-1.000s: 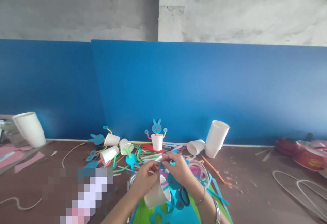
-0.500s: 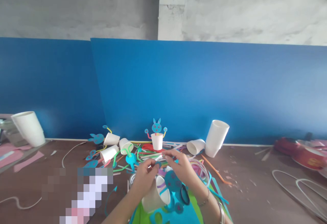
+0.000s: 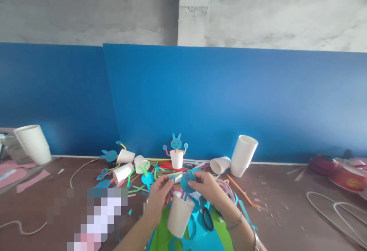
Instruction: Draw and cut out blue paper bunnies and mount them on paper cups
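Note:
A white paper cup tilts between my wrists, with straws rising from its mouth. My right hand pinches a round blue paper cutout with reddish drawn marks, above the cup. To its left, my left hand is closed with thumb and finger on a small blue paper disc, near a purple straw. Beneath the cup are blue paper and green sheets. Dark-handled scissors lie on the paper, right of the cup. A finished-looking rabbit cup stands upright beyond my hands.
Several cups with blue cutouts and straws lie at left. A tipped cup and stacked cups are at right. Loose straws spread around. A white cable loops at far right; a blue partition stands behind.
My right hand has brought the round blue cutout up above the cup. The cup has become more upright and shifted slightly right. My left hand still pinches near the cup's mouth.

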{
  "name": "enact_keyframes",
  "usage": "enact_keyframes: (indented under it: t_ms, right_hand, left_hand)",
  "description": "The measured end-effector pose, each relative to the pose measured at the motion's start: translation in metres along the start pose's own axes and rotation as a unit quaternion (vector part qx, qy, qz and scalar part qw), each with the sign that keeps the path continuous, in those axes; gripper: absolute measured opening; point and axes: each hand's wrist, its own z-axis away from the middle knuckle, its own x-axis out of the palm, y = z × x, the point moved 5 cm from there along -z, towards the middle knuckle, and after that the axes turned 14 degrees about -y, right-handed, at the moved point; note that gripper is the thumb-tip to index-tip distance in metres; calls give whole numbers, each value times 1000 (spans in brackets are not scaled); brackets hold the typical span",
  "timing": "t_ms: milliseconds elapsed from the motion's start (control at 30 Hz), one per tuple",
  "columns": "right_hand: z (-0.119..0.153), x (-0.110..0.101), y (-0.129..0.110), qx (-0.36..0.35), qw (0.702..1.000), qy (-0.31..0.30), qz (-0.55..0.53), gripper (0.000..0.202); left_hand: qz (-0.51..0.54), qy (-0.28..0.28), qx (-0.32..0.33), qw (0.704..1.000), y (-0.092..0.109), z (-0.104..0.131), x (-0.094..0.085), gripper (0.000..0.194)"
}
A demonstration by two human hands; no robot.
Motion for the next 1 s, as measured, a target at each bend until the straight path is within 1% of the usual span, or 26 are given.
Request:
enact_keyframes:
  t_ms: [100,267,400,500,633,733,800,900,1000]
  right_hand:
    - [0,-2,1,10,1000,-11,6,11]
    - [1,-3,-1,12,1000,-4,27,8]
    - [2,-4,-6,5,999,7,33,7]
    - [3,0,-9,10,1000,-10,15,8]
    - [2,7,-10,15,998,-36,-59,7]
    - [0,7,-7,15,993,-25,-112,16]
    - [0,5,-7,12,991,-22,-129,21]
    - [1,2,-8,5,991,-30,-128,27]
    - [2,0,-9,3,992,-36,-118,30]
  left_hand:
    - [-16,-6,-2,1000,0,0,2,40]
    - [-45,-7,11,999,-2,-1,1,37]
    - [-90,-2,28,996,-3,-2,-3,38]
    - [-108,2,44,993,-1,0,-3,39]
    - [-94,15,51,994,1,4,-1,39]
    - [-75,4,36,996,-2,3,1,40]
    - [-60,-18,11,998,-7,1,2,41]
    - [-27,-47,-18,998,-13,-1,3,45]
    - [-7,-45,-24,999,-14,-1,3,46]
